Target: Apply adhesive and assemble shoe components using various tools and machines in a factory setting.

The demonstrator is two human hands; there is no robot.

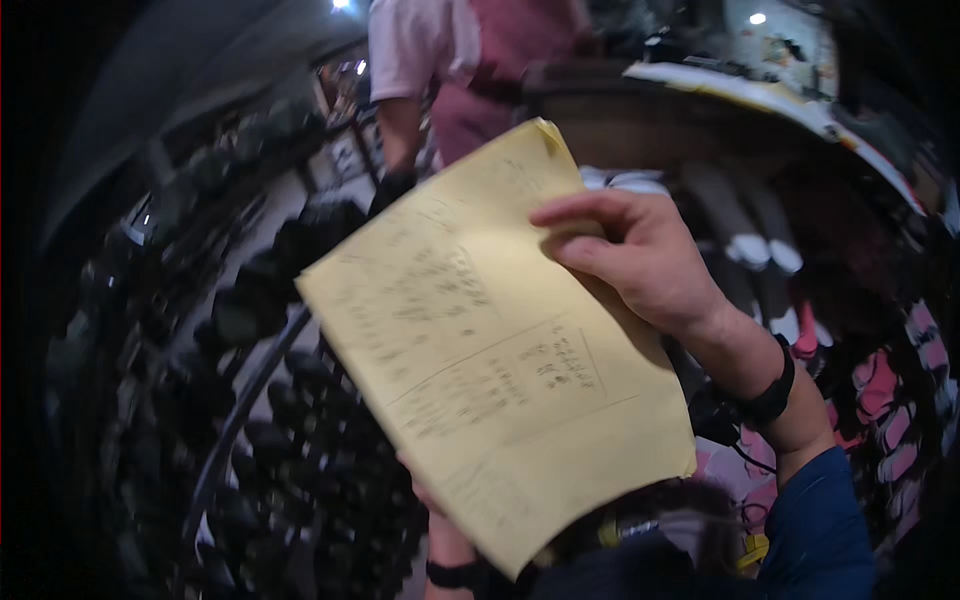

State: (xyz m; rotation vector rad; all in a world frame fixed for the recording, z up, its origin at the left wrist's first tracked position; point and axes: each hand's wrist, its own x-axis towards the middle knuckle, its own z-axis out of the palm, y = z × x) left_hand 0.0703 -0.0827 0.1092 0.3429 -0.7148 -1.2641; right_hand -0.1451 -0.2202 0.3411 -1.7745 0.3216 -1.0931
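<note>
A large yellow sheet of paper [470,330] with handwriting and ruled lines lies tilted across the middle of the view. Its top corner is curled, and the right edge bends. My right hand [640,255] reaches over that edge from the right, with thumb and index finger close together against the paper; the other fingers are largely hidden. From below, my left hand [422,492] supports the lower left edge. Only a sliver of it shows, as its fingers are behind the paper. Both wrists wear dark bands.
Another person in a pink apron [490,45] stands beyond the paper. Blurred rows of dark objects [280,450] fill the left side, beside a dark curved rail [240,420]. Pink shoe-like pieces [880,385] stand at the right, below a dark counter with a pale edge [740,88].
</note>
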